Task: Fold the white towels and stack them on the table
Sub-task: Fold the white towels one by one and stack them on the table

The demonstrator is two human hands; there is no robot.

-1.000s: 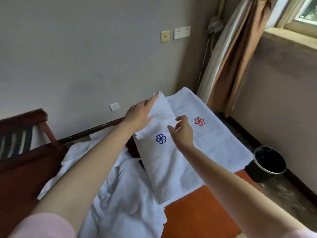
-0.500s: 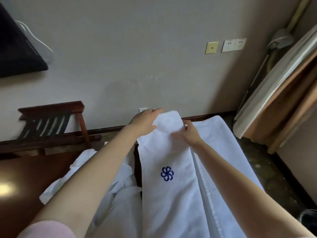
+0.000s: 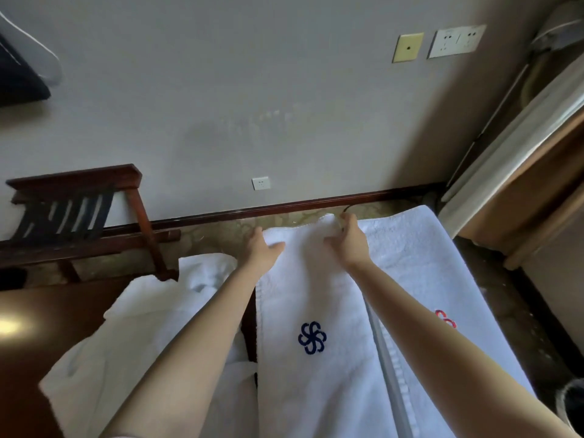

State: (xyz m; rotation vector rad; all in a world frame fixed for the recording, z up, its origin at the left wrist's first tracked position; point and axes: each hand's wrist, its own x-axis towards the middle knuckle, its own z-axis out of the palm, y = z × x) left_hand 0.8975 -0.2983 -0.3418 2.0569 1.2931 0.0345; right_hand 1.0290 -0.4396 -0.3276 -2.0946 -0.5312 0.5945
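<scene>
Hands now at far corners of blue-logo towel point(image 3: 316, 298): my left hand point(image 3: 264, 250) flat, right hand point(image 3: 347, 240) pinching edge. Uneven pull could skew fold.

Wooden rack point(image 3: 76, 181), wall sockets point(image 3: 456, 42), curtain point(image 3: 534, 172)

Room corner, head view.
Grey wall point(image 3: 252, 90) with socket plates point(image 3: 456, 41); dark wooden rack point(image 3: 79, 210) at left; beige curtain point(image 3: 521, 159) at right.

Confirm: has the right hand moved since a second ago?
Yes. It was beside the blue flower mark; now the right hand grips the far end of the towel, nearer the wall.
</scene>
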